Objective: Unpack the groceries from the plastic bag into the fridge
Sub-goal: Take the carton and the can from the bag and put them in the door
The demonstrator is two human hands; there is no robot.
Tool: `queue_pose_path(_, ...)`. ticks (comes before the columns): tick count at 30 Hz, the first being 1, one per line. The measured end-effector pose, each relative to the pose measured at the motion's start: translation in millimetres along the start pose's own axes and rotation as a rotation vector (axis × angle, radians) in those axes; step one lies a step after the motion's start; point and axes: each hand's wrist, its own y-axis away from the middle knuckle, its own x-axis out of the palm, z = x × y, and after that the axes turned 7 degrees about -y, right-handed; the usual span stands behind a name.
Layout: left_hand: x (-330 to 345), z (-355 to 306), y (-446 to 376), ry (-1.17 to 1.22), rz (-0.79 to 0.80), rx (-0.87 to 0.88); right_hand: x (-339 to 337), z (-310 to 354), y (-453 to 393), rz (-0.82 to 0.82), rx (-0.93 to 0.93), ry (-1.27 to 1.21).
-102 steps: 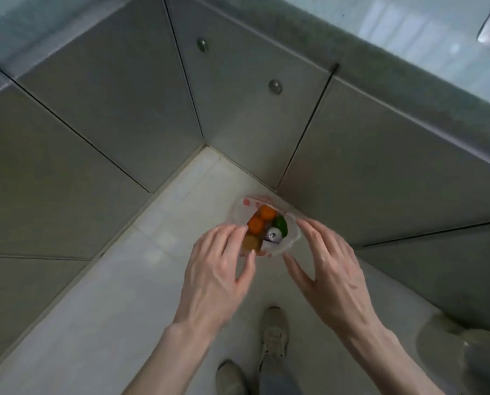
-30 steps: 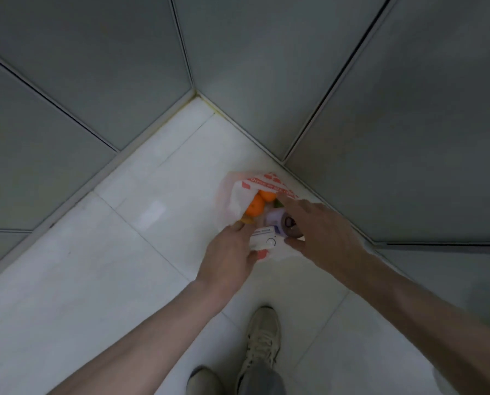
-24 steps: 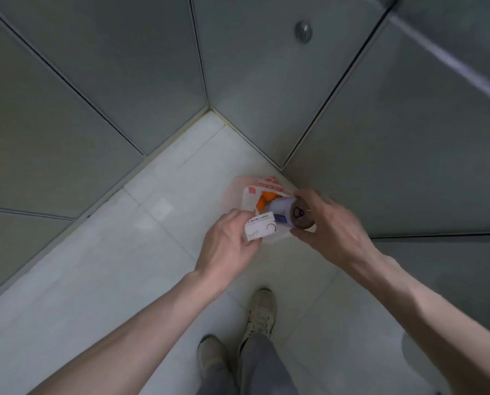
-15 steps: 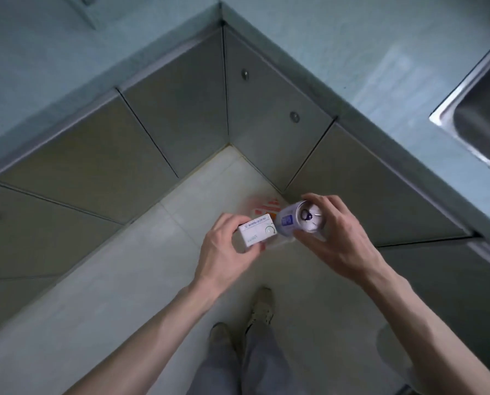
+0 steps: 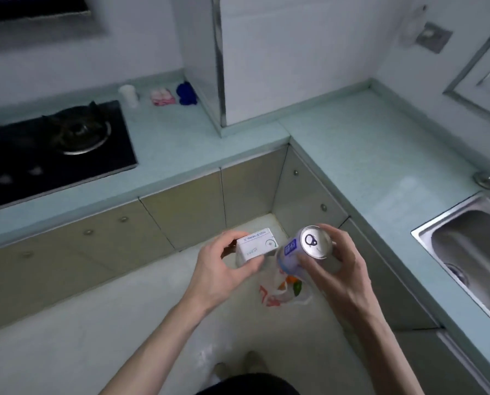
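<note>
My left hand (image 5: 221, 272) grips a small white carton (image 5: 256, 246) at chest height. My right hand (image 5: 338, 269) holds a silver drink can (image 5: 303, 249) with a blue label, its pull-tab top facing me. Both are raised above the white plastic bag (image 5: 283, 292) with red print, which lies on the floor in the cabinet corner. Orange and green produce shows in the bag's mouth. No fridge is in view.
An L-shaped pale green counter (image 5: 366, 155) wraps the corner. A black gas hob (image 5: 53, 146) sits on the left, a steel sink (image 5: 472, 252) on the right. A cup and small blue and pink items (image 5: 169, 95) stand by the back wall. My feet are on the pale floor (image 5: 81, 323).
Both hands reached into the bag, took out the carton and the can, and lifted them. My view rose from the floor corner up to the counters.
</note>
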Motion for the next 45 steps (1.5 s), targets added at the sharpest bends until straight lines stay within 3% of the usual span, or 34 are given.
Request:
queue_pose_path(11,-62.4,-58.1,62.0,0.182,-0.456,-0.130,48.0,78.7,-21.3,0.366,-0.251,-0.237)
queue_pose_path(23,-145.5,-92.5,178.7,0.217,-0.938,-0.205,155.3,159.3,9.1,0.806,-0.300,-0.361)
queue_pose_path(36,-234.4,-94.7,392.9,0.096,-1.309,-0.264,291.6,221.6,183.4,1.185,-0.437,-0.410)
queue_pose_path(45,-287.3,-84.6,539.2,0.029,-1.473,-0.270,370.1,259.9,319.2,1.333,-0.479,-0.488)
